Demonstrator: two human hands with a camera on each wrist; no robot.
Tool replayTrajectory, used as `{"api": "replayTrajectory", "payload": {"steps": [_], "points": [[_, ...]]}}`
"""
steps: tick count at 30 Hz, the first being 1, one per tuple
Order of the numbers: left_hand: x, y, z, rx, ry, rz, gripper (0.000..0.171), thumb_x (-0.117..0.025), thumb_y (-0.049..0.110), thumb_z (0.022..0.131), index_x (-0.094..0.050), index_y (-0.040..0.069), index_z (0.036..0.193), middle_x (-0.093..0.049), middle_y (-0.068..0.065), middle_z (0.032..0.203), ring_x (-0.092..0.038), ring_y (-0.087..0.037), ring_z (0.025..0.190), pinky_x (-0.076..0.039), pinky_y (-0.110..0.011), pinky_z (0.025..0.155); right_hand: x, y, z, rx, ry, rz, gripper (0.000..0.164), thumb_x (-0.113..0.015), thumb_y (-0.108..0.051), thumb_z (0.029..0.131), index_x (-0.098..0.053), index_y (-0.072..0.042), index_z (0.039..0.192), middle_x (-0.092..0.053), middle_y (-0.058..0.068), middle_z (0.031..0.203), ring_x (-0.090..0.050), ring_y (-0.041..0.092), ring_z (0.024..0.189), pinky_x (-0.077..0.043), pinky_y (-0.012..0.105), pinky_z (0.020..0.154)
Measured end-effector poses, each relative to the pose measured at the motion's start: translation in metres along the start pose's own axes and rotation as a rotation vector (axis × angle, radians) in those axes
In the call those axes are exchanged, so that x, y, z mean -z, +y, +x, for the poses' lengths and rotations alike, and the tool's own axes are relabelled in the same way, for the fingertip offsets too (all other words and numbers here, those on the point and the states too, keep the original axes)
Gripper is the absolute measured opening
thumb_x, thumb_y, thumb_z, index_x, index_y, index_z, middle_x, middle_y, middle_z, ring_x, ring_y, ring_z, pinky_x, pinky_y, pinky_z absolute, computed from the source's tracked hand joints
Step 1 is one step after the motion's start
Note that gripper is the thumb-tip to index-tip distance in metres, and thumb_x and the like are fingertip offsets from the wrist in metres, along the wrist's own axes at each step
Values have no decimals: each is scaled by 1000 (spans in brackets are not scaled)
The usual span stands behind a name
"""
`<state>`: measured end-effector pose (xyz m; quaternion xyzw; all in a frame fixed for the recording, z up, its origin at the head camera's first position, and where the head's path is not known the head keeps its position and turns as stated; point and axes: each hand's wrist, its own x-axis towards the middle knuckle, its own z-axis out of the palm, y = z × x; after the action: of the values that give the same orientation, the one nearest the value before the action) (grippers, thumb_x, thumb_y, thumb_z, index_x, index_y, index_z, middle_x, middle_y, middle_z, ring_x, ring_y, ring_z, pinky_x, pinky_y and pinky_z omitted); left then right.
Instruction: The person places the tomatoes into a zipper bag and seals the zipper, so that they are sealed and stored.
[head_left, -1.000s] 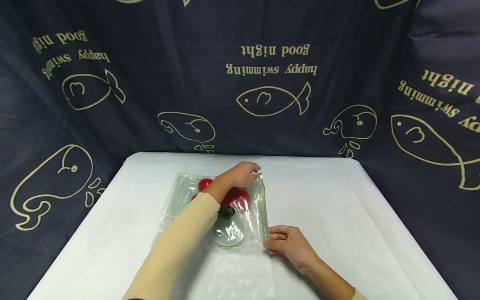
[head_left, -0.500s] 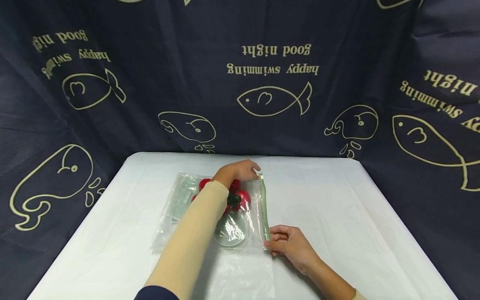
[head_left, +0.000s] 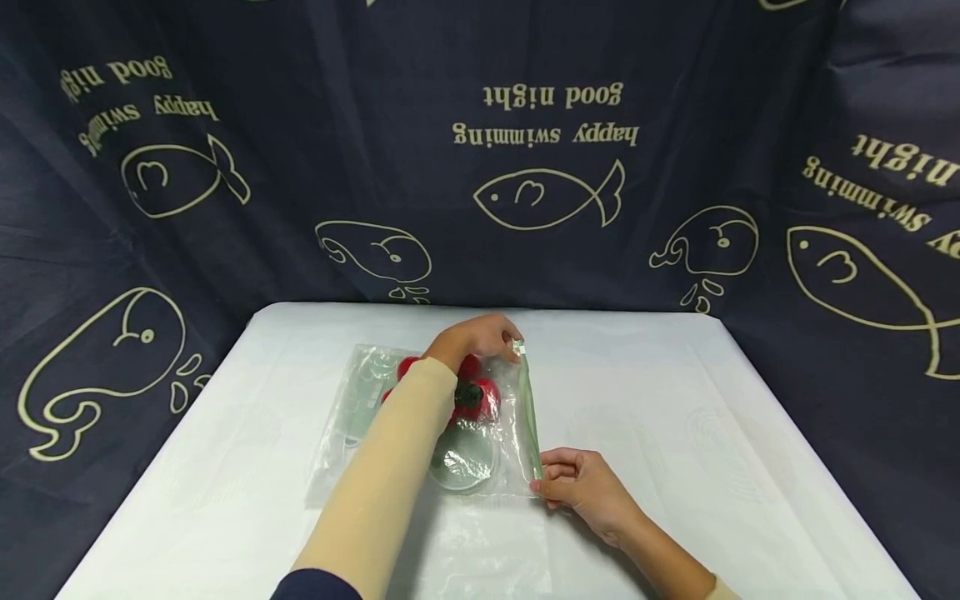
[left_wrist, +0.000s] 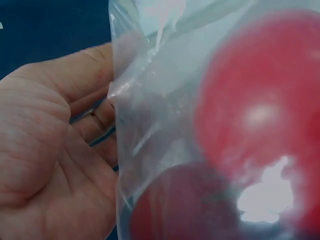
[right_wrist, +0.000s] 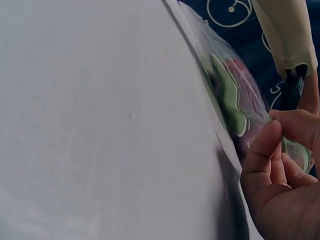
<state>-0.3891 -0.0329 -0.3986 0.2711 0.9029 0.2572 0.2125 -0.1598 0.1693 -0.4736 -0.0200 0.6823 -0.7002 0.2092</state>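
A clear plastic zip bag [head_left: 510, 433] with a green strip [head_left: 528, 396] along its right edge lies on the table. My left hand [head_left: 480, 335] pinches the strip's far end; in the left wrist view, the thumb and fingers of that left hand [left_wrist: 65, 125] reach behind the clear film. At the near end, my right hand [head_left: 588, 492] pinches the corner between thumb and forefinger. Several round red things like tomatoes [left_wrist: 265, 95] show through the film, partly hidden by my left arm. A pale round lid-like piece [head_left: 462, 457] shows nearer me.
More clear plastic with a pale green rectangular piece [head_left: 365, 400] shows left of my left sleeve [head_left: 390, 467]. A small dark object [head_left: 470, 394] appears below my left wrist. White cloth covers the table [head_left: 660, 400]; a dark printed curtain [head_left: 555, 267] stands behind.
My left hand has moved slightly right and closed its fingertips on the far end of the green strip. My right hand keeps its pinch at the near corner, shifting very little.
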Motion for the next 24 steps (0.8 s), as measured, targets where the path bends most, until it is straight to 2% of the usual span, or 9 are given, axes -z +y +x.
{"api": "replayTrajectory", "payload": {"steps": [4, 8, 12, 16, 18, 24], "points": [[1, 0, -2, -34, -2, -38, 32, -81, 21, 89, -74, 11, 118, -63, 0, 98, -53, -14, 89, -45, -24, 77, 1, 0, 0, 14, -12, 4, 59, -77, -1, 88, -47, 19, 134, -67, -3, 86, -64, 6, 68, -56, 21, 64], [2, -1, -7, -69, 0, -143, 25, -82, 15, 87, -74, 10, 111, -62, 1, 92, -53, -14, 86, -45, -23, 73, 4, 0, -1, 42, -30, 1, 57, -77, 0, 87, -49, 19, 132, -68, -2, 89, -64, 7, 69, -56, 22, 65], [4, -2, -10, -63, -6, -270, 27, -81, 8, 87, -72, 6, 112, -60, 2, 82, -50, -12, 77, -43, -22, 67, 10, -1, -1, 56, -40, -22, 58, -79, -1, 86, -51, 19, 133, -69, -1, 91, -65, 7, 71, -56, 23, 66], [6, -5, -13, -56, 15, -336, 32, -79, 5, 87, -70, 2, 118, -58, 2, 74, -49, -12, 69, -43, -23, 64, 18, -5, -2, 60, -39, -62, 57, -79, -2, 86, -52, 18, 132, -68, -3, 89, -64, 7, 71, -56, 23, 67], [7, -7, -15, -51, 29, -352, 31, -78, 6, 88, -71, 2, 119, -62, 1, 77, -53, -13, 71, -46, -25, 67, 23, -8, -3, 61, -35, -83, 56, -78, -3, 86, -53, 18, 131, -67, -4, 87, -63, 6, 71, -55, 23, 67], [10, -15, -21, -23, 72, -368, 23, -79, 11, 89, -77, 10, 112, -75, -3, 101, -67, -15, 89, -54, -28, 81, 43, -17, -4, 76, -21, -154, 50, -77, -5, 88, -57, 17, 128, -67, -5, 87, -64, 9, 73, -57, 26, 68]]}}
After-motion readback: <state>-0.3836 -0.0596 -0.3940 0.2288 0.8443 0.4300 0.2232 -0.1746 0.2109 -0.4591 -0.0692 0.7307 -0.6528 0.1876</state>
